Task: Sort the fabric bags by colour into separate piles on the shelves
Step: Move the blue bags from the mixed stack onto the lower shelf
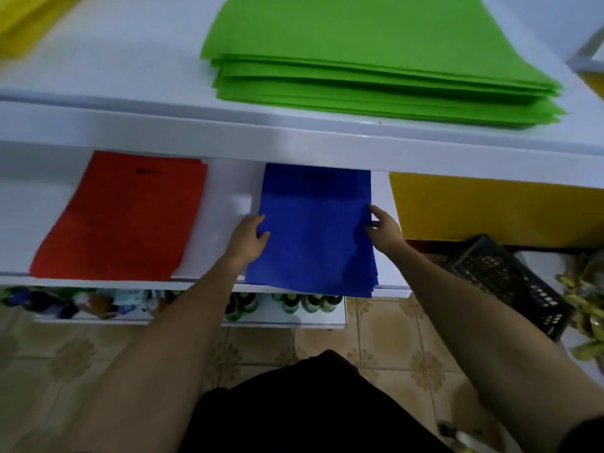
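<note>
Reads as a small shop or its stockroom: white tiered shelves [130, 70] carry bulk stock laid flat by colour, with a thick stack of green non-woven fabric bags [376, 60] on the top tier. Below it, side by side, lie a pile of red fabric bags [124, 217] with a cut-out handle slot, a pile of blue fabric bags [313, 230] and a pile of yellow fabric bags [490, 207]. The lowest tier holds rows of small dark bottles with green caps [307, 302] and blurred mixed packaged goods [65, 302]; a black perforated plastic crate [503, 279] and yellow-green wrapped packets [585, 289] sit at the right, over a beige patterned tile floor [392, 338].
</note>
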{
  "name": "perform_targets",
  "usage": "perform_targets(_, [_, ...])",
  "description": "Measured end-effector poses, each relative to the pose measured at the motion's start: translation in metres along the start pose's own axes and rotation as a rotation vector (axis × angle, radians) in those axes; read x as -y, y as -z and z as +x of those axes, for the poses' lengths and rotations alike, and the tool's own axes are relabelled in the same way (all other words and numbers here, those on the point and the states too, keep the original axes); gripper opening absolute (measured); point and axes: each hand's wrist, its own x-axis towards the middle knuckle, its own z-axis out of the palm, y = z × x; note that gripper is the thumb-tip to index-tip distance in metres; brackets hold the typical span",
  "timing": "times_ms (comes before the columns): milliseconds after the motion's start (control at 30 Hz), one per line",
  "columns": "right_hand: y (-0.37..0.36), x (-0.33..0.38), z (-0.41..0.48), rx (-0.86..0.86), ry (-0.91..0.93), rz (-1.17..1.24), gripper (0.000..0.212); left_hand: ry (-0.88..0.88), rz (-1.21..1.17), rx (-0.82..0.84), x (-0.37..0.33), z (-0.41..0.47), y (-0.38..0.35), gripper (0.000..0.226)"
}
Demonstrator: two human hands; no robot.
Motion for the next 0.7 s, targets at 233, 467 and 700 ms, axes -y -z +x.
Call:
perform_targets(233, [-0.005,-0.009,0.012,0.114,0.049,-0.199,0.059,0.107,0.068,0.204,0.009,0.003,-0.014,0.068])
perform_targets(467, [-0.038,0.014,-0.019,0.226,0.247,-0.340,0.056,0.052,-0.060,-0.032,0.024,-0.046,-0.012,0.051])
perform_targets(700, [-0.105,0.072,-0.071,0.346,0.444,-0.451,0.053,0.111,-0.049,-0.132,0.083,-0.126,0.014,0.042])
